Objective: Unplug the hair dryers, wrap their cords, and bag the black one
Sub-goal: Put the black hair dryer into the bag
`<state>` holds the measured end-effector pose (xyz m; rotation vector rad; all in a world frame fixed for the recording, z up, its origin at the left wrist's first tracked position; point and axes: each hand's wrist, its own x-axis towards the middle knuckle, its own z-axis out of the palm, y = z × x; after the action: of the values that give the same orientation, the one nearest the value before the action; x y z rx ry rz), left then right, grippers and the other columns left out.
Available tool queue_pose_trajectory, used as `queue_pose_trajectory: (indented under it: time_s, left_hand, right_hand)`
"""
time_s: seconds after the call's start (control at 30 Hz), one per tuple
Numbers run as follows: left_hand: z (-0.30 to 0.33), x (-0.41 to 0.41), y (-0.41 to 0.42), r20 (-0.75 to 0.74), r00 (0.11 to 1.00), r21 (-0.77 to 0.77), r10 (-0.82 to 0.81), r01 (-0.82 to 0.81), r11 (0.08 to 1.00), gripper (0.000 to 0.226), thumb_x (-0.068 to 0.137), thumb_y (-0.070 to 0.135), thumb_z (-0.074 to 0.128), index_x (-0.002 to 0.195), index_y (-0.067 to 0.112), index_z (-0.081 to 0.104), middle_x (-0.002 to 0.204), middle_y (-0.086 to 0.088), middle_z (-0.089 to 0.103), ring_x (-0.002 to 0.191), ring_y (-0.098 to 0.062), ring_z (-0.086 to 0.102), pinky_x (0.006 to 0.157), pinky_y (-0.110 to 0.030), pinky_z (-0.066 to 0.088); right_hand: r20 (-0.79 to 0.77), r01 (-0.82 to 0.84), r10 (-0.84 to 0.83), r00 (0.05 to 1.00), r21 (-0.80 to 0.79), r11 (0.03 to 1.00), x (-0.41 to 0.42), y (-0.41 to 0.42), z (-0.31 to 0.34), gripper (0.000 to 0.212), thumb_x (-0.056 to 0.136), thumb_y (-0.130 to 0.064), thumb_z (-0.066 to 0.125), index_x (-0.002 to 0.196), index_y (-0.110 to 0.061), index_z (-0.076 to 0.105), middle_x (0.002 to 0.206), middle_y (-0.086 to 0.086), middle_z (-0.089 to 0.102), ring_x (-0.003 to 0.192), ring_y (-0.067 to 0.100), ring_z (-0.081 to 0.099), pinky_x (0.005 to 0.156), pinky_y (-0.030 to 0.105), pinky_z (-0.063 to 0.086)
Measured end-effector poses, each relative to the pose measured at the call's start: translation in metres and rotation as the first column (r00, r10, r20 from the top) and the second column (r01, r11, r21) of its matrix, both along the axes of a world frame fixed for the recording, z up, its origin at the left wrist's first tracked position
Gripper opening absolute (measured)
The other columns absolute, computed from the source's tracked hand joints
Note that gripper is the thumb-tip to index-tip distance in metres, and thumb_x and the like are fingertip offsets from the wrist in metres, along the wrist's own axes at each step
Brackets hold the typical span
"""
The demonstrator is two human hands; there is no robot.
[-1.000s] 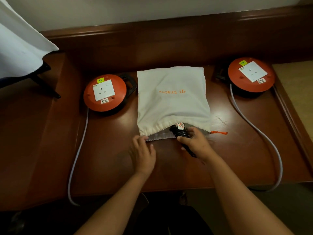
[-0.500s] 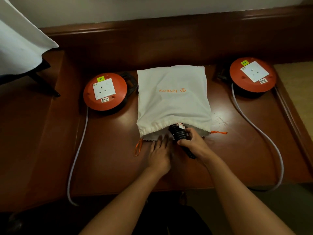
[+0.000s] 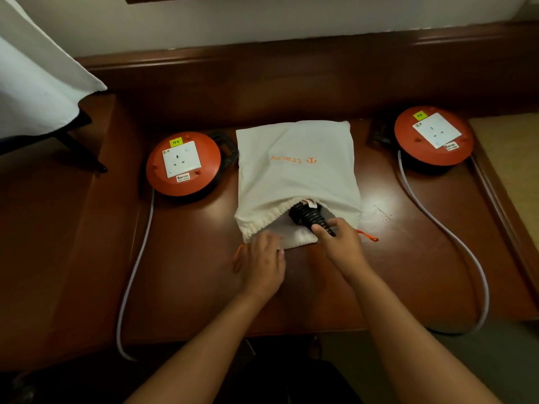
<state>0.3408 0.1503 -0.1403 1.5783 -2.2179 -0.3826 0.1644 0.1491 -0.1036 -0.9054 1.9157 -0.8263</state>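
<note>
Head view: my right hand (image 3: 341, 243) grips the black hair dryer (image 3: 309, 217), now deeper in the white bag (image 3: 294, 170) mouth than 0.5 s ago. My left hand (image 3: 262, 258), fingers flat, has slid left, pressing the bag's lower lip.

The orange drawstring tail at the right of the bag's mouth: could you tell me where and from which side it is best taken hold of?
Pinch the orange drawstring tail near its free end, coming from the right. It lies flat on the wooden desk, clear of the white bag, while the right hand grips the black hair dryer just left of it.
</note>
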Motion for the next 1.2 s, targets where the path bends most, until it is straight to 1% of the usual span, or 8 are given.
queue_pose_trajectory:
  time_s: [0.13, 0.23, 0.47, 0.6, 0.7, 0.83, 1.03, 1.2]
  left_hand:
    - [0.018, -0.004, -0.043, 0.125, 0.98, 0.002, 0.158, -0.159, 0.987, 0.055, 0.077, 0.026, 0.072, 0.127, 0.017, 0.052, 0.121, -0.012, 0.051, 0.106, -0.031, 0.048, 0.086, -0.044, 0.044]
    - [0.026, -0.014, -0.074, 0.204, 0.973, 0.142, 0.104, -0.134, 0.981, 0.048, 0.089, 0.027, 0.061, 0.134, 0.021, 0.048, 0.123, -0.006, 0.049, 0.112, -0.028, 0.048, 0.09, -0.039, 0.039]
    - [0.042, -0.013, -0.084, -0.297, 0.948, 0.043, 0.118, -0.11, 0.993, 0.017, 0.092, 0.011, 0.054, 0.102, 0.007, 0.067, 0.099, -0.009, 0.066, 0.092, -0.027, 0.06, 0.074, -0.036, 0.048]
    - [0.038, -0.008, -0.061, -0.341, 0.932, 0.037, 0.126, -0.121, 0.992, 0.016, 0.09, 0.01, 0.056, 0.102, 0.006, 0.067, 0.098, -0.009, 0.065, 0.092, -0.024, 0.057, 0.076, -0.033, 0.046]
    - [0.025, 0.003, -0.052, -0.211, 0.964, 0.078, 0.16, -0.147, 0.986, 0.02, 0.086, 0.009, 0.062, 0.105, 0.01, 0.067, 0.103, -0.009, 0.061, 0.099, -0.028, 0.054, 0.083, -0.041, 0.047]
    - [0.01, 0.024, -0.042, -0.033, 0.956, 0.089, 0.292, -0.289, 0.953, 0.046, 0.08, 0.018, 0.069, 0.124, 0.015, 0.056, 0.123, -0.012, 0.051, 0.115, -0.031, 0.045, 0.093, -0.045, 0.041]
    - [-0.008, 0.043, -0.048, 0.085, 0.916, 0.355, 0.391, -0.395, 0.847, 0.063, 0.084, 0.025, 0.069, 0.139, 0.017, 0.039, 0.133, -0.013, 0.047, 0.123, -0.032, 0.043, 0.098, -0.042, 0.037]
    - [-0.012, 0.044, -0.057, -0.013, 0.897, 0.399, 0.442, -0.401, 0.825, 0.038, 0.087, 0.007, 0.06, 0.125, 0.012, 0.053, 0.119, -0.013, 0.061, 0.108, -0.035, 0.058, 0.088, -0.042, 0.048]
  right_hand:
    - [0.427, 0.081, -0.073, 0.901, 0.0, 0.997, 0.001, 0.004, -0.002, 0.024, 0.095, -0.003, 0.051, 0.119, -0.001, 0.05, 0.084, 0.01, 0.06, 0.062, 0.018, 0.056, 0.05, 0.025, 0.045]
    - [0.517, 0.16, -0.111, 0.849, -0.05, 0.986, 0.003, 0.001, -0.001, 0.025, 0.095, 0.002, 0.046, 0.12, -0.001, 0.05, 0.088, 0.011, 0.059, 0.068, 0.019, 0.058, 0.056, 0.023, 0.048]
    - [0.585, 0.185, -0.106, 0.804, -0.076, 0.98, 0.012, -0.012, 0.003, 0.029, 0.098, -0.003, 0.044, 0.126, -0.007, 0.051, 0.104, 0.014, 0.061, 0.085, 0.022, 0.062, 0.068, 0.028, 0.05]
    - [0.669, 0.292, -0.208, 0.714, -0.013, 0.956, 0.018, -0.025, 0.002, 0.021, 0.099, -0.004, 0.04, 0.118, -0.009, 0.047, 0.116, 0.015, 0.058, 0.093, 0.025, 0.062, 0.073, 0.034, 0.052]
    - [0.457, 0.394, -0.349, 0.818, -0.003, 0.919, 0.022, -0.023, -0.009, 0.019, 0.095, -0.01, 0.054, 0.107, -0.01, 0.04, 0.108, 0.019, 0.06, 0.08, 0.026, 0.067, 0.075, 0.042, 0.056]
    - [0.28, 0.368, -0.344, 0.896, -0.037, 0.929, 0.025, -0.011, -0.015, 0.023, 0.092, -0.019, 0.06, 0.1, -0.016, 0.039, 0.083, 0.015, 0.059, 0.053, 0.015, 0.058, 0.051, 0.03, 0.046]
    - [0.204, 0.299, -0.275, 0.94, -0.097, 0.949, 0.023, 0.007, -0.023, 0.023, 0.094, -0.006, 0.05, 0.107, -0.024, 0.051, 0.091, 0.003, 0.065, 0.075, 0.018, 0.062, 0.07, 0.036, 0.05]
    - [-0.365, 0.117, -0.195, 0.911, -0.224, 0.967, 0.014, 0.012, -0.019, 0.033, 0.086, -0.014, 0.062, 0.117, -0.018, 0.052, 0.117, 0.005, 0.055, 0.112, 0.027, 0.048, 0.096, 0.05, 0.04]
